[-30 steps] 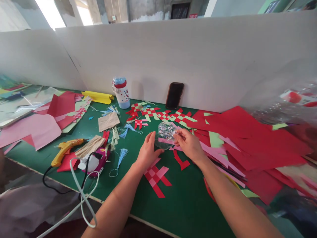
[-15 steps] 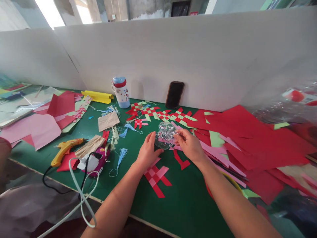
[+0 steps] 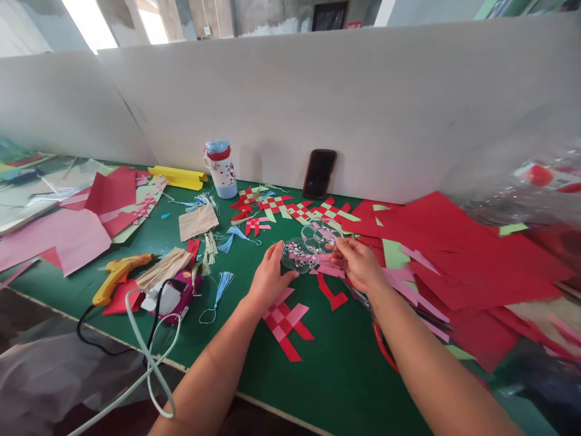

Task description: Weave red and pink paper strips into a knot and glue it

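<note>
My left hand (image 3: 269, 275) is closed on the edge of a small clear plastic box (image 3: 298, 257), which holds many small round black-and-white pieces that look like googly eyes. Between the fingers of my right hand (image 3: 362, 264) is the clear round lid (image 3: 320, 232), raised beyond the box and to its right. Below the box a red and pink woven paper fish (image 3: 287, 324) lies on the green table (image 3: 336, 375). Partly behind my right forearm is a pair of scissors with red handles (image 3: 382, 344). A bent red paper strip (image 3: 333, 295) lies between my arms.
Left of me are a yellow glue gun (image 3: 122, 274), a white cable (image 3: 152, 363) and blue tassels (image 3: 222, 289). Several woven paper pieces (image 3: 302, 211) lie towards a propped phone (image 3: 320, 174) and a bottle (image 3: 222, 171). Red paper sheets (image 3: 490, 254) cover the right side.
My right hand has lifted the lid off the box and moved slightly right with it. The loose pieces inside now lie uncovered. My left hand has stayed in place with the box.
</note>
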### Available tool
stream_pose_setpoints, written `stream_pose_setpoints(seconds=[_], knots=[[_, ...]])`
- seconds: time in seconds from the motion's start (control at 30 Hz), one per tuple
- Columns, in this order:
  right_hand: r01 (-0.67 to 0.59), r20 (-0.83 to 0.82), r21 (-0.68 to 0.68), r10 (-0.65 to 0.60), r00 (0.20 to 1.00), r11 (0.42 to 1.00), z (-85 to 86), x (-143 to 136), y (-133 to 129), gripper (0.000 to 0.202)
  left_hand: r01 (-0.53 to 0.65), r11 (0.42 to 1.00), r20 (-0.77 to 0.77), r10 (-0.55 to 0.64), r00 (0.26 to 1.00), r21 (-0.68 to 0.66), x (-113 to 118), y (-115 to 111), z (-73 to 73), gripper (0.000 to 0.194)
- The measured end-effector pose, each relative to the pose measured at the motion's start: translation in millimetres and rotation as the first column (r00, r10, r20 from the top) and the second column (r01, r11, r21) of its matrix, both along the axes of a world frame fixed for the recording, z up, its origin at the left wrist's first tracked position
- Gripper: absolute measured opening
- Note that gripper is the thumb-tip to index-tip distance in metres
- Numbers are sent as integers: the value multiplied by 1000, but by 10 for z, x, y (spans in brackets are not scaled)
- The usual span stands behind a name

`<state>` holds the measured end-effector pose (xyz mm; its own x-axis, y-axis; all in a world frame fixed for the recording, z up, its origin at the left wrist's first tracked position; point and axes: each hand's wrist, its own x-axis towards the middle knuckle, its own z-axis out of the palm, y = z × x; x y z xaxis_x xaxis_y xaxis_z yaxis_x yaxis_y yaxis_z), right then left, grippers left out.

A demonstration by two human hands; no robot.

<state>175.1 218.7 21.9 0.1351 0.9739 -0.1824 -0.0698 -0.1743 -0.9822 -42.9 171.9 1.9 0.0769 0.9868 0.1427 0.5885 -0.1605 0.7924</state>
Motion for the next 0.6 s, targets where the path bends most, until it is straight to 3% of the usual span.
stream_pose_setpoints(seconds=[0.1, 0.3, 0.47, 0.6], knots=[[-5, -108, -92, -5, 994, 996, 54, 12, -1, 29, -1, 1000, 59, 2, 998, -9, -15, 6, 2, 74], [-62, -200, -223, 17, 980, 973, 117, -36, 3, 11, -6, 992, 123, -10, 992, 128, -42, 6, 16, 56], [-58, -170, -246, 16, 985, 967, 121, -54, 66, 31, -33, 985, 150, 8, 989, 168, -64, 5, 7, 49], [-93, -140, -254, 59, 988, 963, 142, -114, 75, 34, -29, 977, 129, 1, 992, 213, -82, 4, 24, 46]])
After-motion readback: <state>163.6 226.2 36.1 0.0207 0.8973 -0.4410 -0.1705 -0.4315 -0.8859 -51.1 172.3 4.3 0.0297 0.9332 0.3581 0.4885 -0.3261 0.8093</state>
